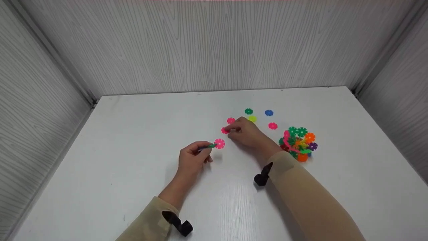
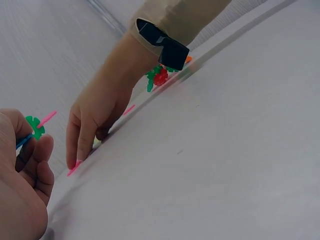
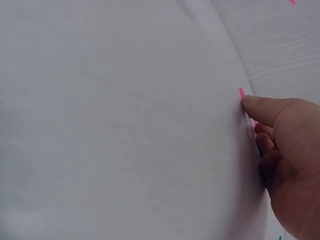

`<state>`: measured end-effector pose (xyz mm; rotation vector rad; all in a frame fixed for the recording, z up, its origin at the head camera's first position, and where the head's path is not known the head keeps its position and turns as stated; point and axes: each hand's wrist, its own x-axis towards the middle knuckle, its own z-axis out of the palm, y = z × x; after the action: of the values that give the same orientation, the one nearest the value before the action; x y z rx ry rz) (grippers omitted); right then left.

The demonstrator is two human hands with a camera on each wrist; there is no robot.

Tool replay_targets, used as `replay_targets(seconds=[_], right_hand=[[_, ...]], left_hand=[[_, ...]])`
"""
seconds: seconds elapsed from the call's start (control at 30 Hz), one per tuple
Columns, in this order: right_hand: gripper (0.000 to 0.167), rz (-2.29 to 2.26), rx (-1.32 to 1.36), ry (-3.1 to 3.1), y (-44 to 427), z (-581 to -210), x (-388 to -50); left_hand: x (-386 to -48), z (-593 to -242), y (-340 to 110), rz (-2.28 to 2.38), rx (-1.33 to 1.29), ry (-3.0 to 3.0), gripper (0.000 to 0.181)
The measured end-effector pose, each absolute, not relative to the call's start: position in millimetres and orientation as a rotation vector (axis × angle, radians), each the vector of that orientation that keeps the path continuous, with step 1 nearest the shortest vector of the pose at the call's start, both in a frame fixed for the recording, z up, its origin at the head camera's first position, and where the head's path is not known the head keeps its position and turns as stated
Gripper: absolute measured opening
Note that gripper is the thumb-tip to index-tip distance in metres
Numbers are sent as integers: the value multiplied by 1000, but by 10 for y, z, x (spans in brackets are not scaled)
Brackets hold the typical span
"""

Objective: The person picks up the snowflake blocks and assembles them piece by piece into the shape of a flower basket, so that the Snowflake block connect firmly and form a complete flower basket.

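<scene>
My left hand (image 1: 195,157) pinches a small joined piece of plastic snowflake discs above the table. In it I see a green disc (image 2: 35,127), a pink disc (image 1: 219,144) pointing right, and a bit of blue by the fingers. My right hand (image 1: 245,134) is down at the tabletop, its fingertips on another pink snowflake disc (image 1: 224,130). The right wrist view shows this pink disc (image 3: 242,92) edge-on under a fingertip. Just beyond it lies one more pink disc (image 1: 231,120), and a yellow disc (image 1: 252,118) is partly behind the right hand.
Right of the right forearm stands a round cluster of joined multicoloured discs (image 1: 302,158). Loose green (image 1: 248,111), blue (image 1: 269,112) and pink (image 1: 273,126) discs lie toward the back of the white table (image 1: 133,127). Wood-grain panels (image 1: 214,47) enclose the back and sides.
</scene>
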<state>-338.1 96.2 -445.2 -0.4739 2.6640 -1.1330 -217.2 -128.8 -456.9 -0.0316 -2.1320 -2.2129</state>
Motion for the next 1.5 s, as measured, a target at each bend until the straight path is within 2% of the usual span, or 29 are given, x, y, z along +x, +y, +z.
replay_targets(seconds=[0.1,0.3,0.57,0.93,1.17,1.37,1.5], right_hand=[[21,-1193,-477,2640,981,-4480,-3358],[37,-1190,-505,2638,999,-4521,-3346],[31,-1176,-530,2623,1005,-4532,-3273],[22,-1598,-539,2399,1144,-4427,-2802],[18,-1782,-616,2305,1172,-4431,-2645],[17,-1808,-673,2312,1148,-4451,-2550],[16,-1812,-683,2342,1116,-4437,-2487]], left_hand=[[-2171,-4576,-1292,-2207,-18,-2138,14],[-2175,-4599,-1280,-2218,-1,-2126,14],[-2185,-4607,-1270,-2188,-6,-2130,12],[-2206,-4598,-1286,-2109,-126,-2123,12],[-2193,-4590,-1276,-2136,-128,-2158,12],[-2156,-4590,-1248,-2038,-143,-2206,16],[-2136,-4586,-1224,-1982,-166,-2232,27]])
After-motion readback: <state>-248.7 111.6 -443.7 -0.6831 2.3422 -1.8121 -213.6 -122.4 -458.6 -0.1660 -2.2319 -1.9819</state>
